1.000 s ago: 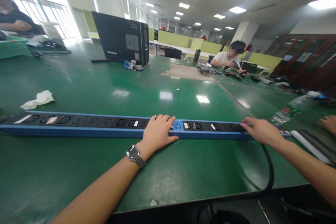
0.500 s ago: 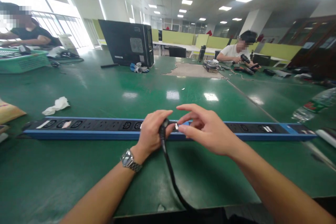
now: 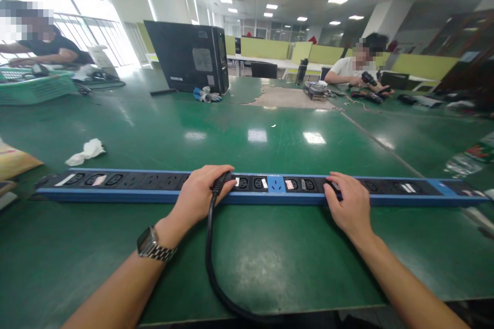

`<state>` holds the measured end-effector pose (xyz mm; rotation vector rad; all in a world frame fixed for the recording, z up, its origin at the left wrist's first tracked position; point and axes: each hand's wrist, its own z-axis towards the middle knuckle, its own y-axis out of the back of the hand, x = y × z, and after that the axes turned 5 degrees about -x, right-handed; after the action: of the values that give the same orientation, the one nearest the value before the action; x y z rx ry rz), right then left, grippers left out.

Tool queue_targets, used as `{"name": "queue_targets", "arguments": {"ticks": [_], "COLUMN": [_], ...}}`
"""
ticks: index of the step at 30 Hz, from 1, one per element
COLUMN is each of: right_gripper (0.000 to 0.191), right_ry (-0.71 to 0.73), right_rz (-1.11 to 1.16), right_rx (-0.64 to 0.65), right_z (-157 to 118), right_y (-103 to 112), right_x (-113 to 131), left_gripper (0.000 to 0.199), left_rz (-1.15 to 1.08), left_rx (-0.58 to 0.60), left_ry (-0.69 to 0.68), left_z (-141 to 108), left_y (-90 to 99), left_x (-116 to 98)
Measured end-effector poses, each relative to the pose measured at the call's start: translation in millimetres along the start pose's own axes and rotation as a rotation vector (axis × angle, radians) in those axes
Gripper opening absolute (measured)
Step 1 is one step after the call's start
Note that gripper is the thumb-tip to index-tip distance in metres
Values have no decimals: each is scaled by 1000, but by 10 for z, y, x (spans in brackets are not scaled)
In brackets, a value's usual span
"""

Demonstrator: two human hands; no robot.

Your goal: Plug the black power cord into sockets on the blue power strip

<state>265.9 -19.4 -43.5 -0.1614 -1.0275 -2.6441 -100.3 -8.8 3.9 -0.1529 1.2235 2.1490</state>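
Note:
A long blue and black power strip (image 3: pixel 276 185) lies across the green table, with rows of sockets and small white and pink stickers. My left hand (image 3: pixel 198 190) is closed round a black plug at the strip, left of its middle; a thick black cable (image 3: pixel 210 257) runs from the plug down to the table's near edge. My right hand (image 3: pixel 349 203) rests on the strip right of the blue socket, thumb and fingers gripping across its top. Something black shows between them, too hidden to name.
Crumpled tissue (image 3: pixel 87 151) lies behind the strip at left. Farther back stand a green basket (image 3: pixel 38 87), a black computer case (image 3: pixel 189 59) and gloves (image 3: pixel 207 94). A plastic bottle (image 3: pixel 476 157) lies at right. One person sits at far left, another at back right holds a drill.
My left hand has moved left with the plug and cable. My right hand has moved right, away from my left, and come down onto the strip, its fingers more closed.

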Motion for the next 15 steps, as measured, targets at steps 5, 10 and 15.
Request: {"name": "queue_targets", "arguments": {"ticks": [5,10,15], "right_gripper": [25,25,24], "right_ry": [-6,-22,-30], "right_rz": [-1,10,17], "right_rx": [-1,1,-3], "right_z": [23,21,25], "right_y": [18,13,12], "right_x": [29,14,19], "left_gripper": [38,42,41], "left_rz": [-91,-146,-204], "left_rx": [145,203,230], "left_ry": [42,104,139], "left_z": [52,100,147], "left_y": [130,178,219], "left_x": [-24,-14,-8]}}
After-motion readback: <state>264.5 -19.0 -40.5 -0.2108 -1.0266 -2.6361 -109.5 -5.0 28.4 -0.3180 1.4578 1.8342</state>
